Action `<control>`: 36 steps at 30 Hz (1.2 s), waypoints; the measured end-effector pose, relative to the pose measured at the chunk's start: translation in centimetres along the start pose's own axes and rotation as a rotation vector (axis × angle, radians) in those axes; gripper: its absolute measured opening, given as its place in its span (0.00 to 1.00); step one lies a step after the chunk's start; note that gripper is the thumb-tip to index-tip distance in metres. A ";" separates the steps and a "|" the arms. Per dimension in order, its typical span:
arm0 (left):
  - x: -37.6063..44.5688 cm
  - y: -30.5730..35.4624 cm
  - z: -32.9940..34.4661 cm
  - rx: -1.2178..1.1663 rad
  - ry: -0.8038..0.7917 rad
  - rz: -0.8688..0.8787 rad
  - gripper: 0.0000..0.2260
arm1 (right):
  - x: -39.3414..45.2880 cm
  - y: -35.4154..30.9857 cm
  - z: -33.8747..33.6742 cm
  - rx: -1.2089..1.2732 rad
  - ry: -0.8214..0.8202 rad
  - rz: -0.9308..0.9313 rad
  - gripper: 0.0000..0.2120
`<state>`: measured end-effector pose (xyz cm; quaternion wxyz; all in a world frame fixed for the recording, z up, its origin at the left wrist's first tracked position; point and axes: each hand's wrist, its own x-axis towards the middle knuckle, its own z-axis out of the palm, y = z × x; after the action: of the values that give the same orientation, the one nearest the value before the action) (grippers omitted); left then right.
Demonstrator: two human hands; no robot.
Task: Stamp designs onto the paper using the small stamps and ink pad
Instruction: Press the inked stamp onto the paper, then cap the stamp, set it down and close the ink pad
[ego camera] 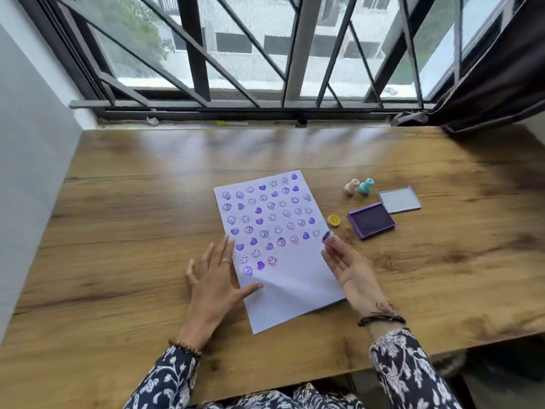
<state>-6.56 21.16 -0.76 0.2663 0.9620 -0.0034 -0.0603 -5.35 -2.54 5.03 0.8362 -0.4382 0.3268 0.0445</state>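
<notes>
A white paper (pixel 295 290) lies tilted on the wooden table, most of it covered with purple smiley and heart prints. My left hand (pixel 213 286) rests open, fingers spread, on the paper's left edge. At the paper's right edge my right hand (pixel 352 271) pinches a small purple stamp (pixel 327 237) in its fingertips, inked face up. The open purple ink pad (pixel 371 221) sits to the right, its grey lid (pixel 399 199) behind it. A yellow smiley stamp (pixel 333 220) stands between paper and pad. A beige stamp (pixel 351 186) and a teal stamp (pixel 365 186) stand further back.
The table (pixel 132 231) fills a window nook, with a white wall on the left and a barred window (pixel 265 54) behind. A dark curtain (pixel 495 84) hangs at the right. The table's front edge runs just before my patterned sleeves.
</notes>
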 end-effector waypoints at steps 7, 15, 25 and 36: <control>4.8 10.5 1.6 -0.078 0.127 0.302 0.14 | 1.9 -4.9 -3.7 0.016 0.009 -0.050 0.04; 11.4 17.5 5.2 0.085 -0.159 0.348 0.15 | 4.5 -6.8 -5.8 -0.024 -0.086 -0.094 0.04; 11.7 18.3 4.5 -0.948 -0.398 -0.106 0.11 | 5.7 -8.0 -5.4 -0.395 -0.137 -0.287 0.05; 11.9 18.3 3.1 -1.045 -0.501 -0.065 0.11 | 7.2 -9.2 -3.9 -0.745 -0.148 -0.552 0.09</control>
<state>5.35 3.47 4.65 0.6948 0.6590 -0.0068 -0.2880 1.64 -12.66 5.77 0.6235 -0.7747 0.0996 -0.0342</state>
